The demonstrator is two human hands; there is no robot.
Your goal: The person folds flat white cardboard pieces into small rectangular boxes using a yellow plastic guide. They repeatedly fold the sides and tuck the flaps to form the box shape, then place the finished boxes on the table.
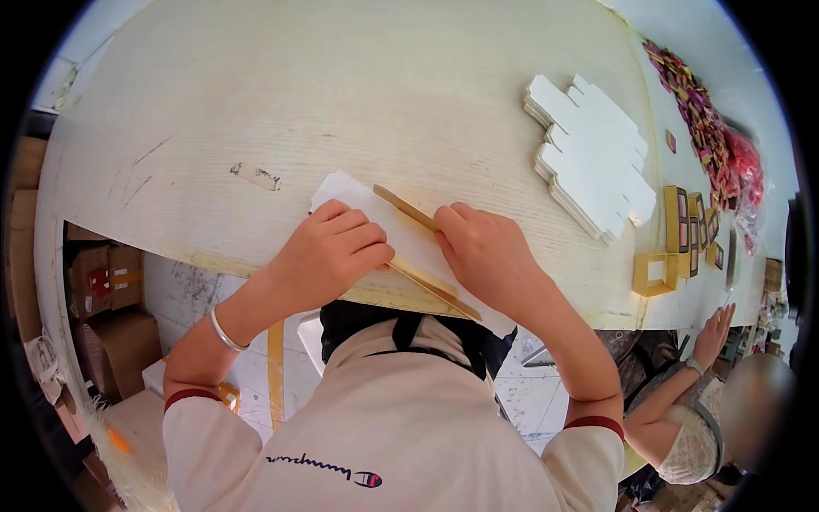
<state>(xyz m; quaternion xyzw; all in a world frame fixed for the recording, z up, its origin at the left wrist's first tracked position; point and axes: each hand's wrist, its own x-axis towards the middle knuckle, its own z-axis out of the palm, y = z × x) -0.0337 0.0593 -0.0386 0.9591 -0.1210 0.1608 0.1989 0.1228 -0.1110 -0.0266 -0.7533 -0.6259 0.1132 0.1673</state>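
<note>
A white cardboard box blank (pixel 415 249) lies at the table's near edge in front of me, with golden flaps folded up along both its long sides. My left hand (pixel 331 254) pinches the near golden flap (pixel 433 288) by its left part. The fingers of my right hand (pixel 485 253) are closed on the far golden flap (pixel 401 206) at its right end. My fingertips are partly hidden behind the flaps and knuckles.
On the right of the table (pixel 341 94) lies a stack of flat white box blanks (pixel 597 158). Beyond it stand a gold box frame (pixel 654 275) and several small gold boxes (pixel 676 220). A co-worker's hand (pixel 712 338) rests at the right edge. Brown cartons (pixel 119 358) sit below left.
</note>
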